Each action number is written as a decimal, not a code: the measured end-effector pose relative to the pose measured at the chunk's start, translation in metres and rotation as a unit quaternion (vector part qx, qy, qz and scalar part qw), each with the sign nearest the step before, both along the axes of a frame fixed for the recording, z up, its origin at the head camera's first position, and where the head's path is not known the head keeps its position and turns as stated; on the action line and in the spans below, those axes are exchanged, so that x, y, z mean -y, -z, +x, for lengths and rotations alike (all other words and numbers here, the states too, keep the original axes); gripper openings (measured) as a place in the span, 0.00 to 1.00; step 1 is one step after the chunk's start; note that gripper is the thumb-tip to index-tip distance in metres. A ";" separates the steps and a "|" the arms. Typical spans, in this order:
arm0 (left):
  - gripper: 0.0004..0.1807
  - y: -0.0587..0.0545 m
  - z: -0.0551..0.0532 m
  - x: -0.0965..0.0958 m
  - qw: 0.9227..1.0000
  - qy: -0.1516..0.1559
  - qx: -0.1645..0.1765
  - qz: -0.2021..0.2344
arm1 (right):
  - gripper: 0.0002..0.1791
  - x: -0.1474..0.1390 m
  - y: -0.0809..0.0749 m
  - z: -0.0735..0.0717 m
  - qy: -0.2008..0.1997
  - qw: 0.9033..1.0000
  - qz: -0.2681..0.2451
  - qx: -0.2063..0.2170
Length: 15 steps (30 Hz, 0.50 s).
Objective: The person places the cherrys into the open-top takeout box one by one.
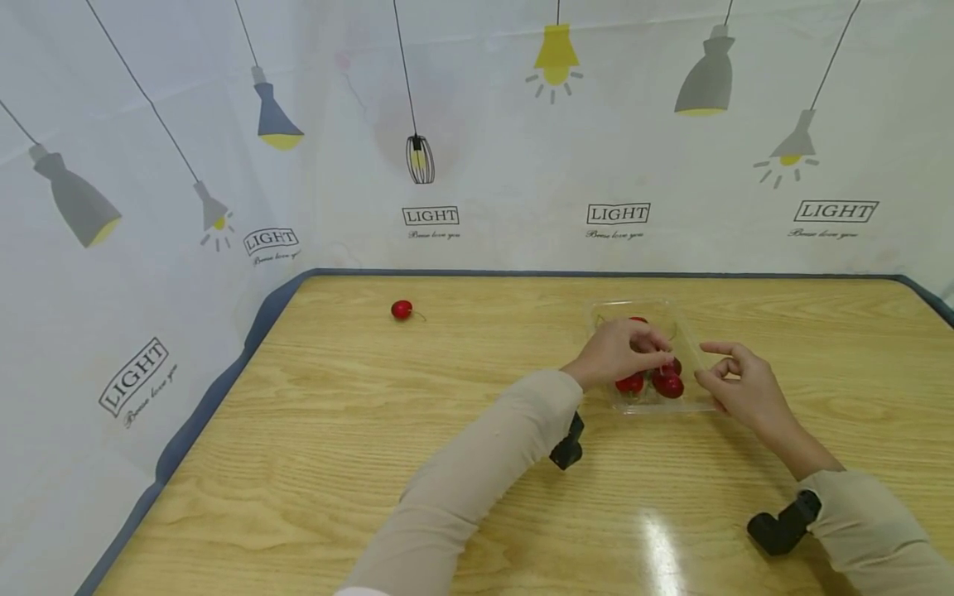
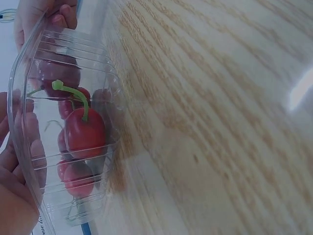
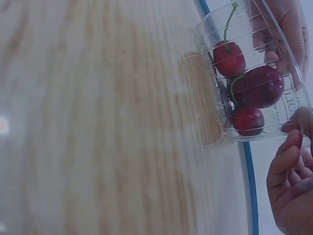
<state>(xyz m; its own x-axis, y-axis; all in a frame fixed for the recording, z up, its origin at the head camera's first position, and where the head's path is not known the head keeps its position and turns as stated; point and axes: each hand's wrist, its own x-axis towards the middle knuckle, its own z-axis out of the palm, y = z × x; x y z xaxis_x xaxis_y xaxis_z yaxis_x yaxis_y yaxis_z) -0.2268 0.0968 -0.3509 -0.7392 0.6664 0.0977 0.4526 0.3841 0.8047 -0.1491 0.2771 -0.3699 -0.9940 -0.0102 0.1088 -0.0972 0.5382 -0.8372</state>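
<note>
A clear plastic box (image 1: 624, 407) holding several red cherries (image 1: 668, 384) stands on the table. My left hand (image 1: 622, 352) reaches into it from above, thumb and forefinger pinching at a dark cherry (image 2: 58, 73) by its stem. That cherry sits high in the box in both wrist views. Below it lie other cherries, one with a green stem (image 2: 76, 93) curving up. My right hand (image 1: 749, 393) holds the box's right rim between thumb and fingers. Through the clear wall, the left fingers (image 3: 269, 49) show above the fruit in the right wrist view.
A single cherry (image 1: 402, 310) with its stem lies apart at the back left of the wooden table (image 1: 335, 430). A white curtain (image 1: 492, 149) printed with lamps hangs behind and to the left. Black wrist cameras (image 1: 782, 526) sit at both sleeves.
</note>
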 end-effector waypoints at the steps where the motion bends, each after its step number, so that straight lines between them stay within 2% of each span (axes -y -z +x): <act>1: 0.07 0.000 0.000 0.000 1.000 0.003 0.004 -0.004 | 0.23 0.000 0.000 0.000 -0.001 1.000 -0.001 -0.001; 7: 0.07 -0.003 0.000 0.002 0.999 0.021 0.020 -0.028 | 0.23 -0.001 0.001 0.000 -0.001 1.000 -0.004 -0.003; 15: 0.08 -0.006 -0.001 0.001 0.999 0.030 0.015 -0.042 | 0.22 0.000 0.000 0.000 0.004 1.000 0.000 -0.008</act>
